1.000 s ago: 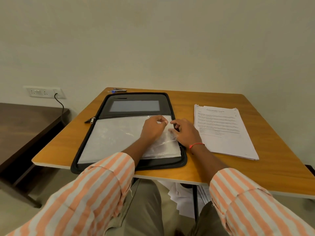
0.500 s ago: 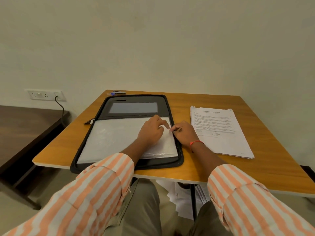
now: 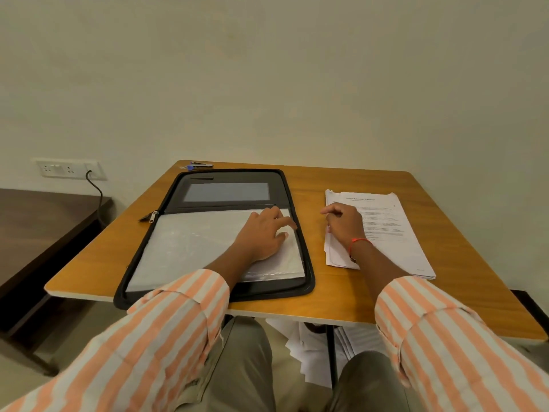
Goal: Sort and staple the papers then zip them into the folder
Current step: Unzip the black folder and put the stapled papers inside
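A black zip folder lies open on the wooden table. A clear plastic sleeve with white sheets fills its near half. My left hand rests flat on the sleeve's right part, fingers spread toward the folder's right edge. My right hand hovers over the left edge of a stack of printed papers lying right of the folder; its fingers are loosely curled and hold nothing. The folder's zip pull sticks out on the left side. A stapler sits at the table's far left corner.
A small blue thing lies beside the stapler. Loose papers lie on the floor under the table. A dark low table stands to the left, below a wall socket with a plugged cable.
My right hand has left the sleeve's right edge and moved right, over the printed stack. My left hand stays on the sleeve with fingers more spread.
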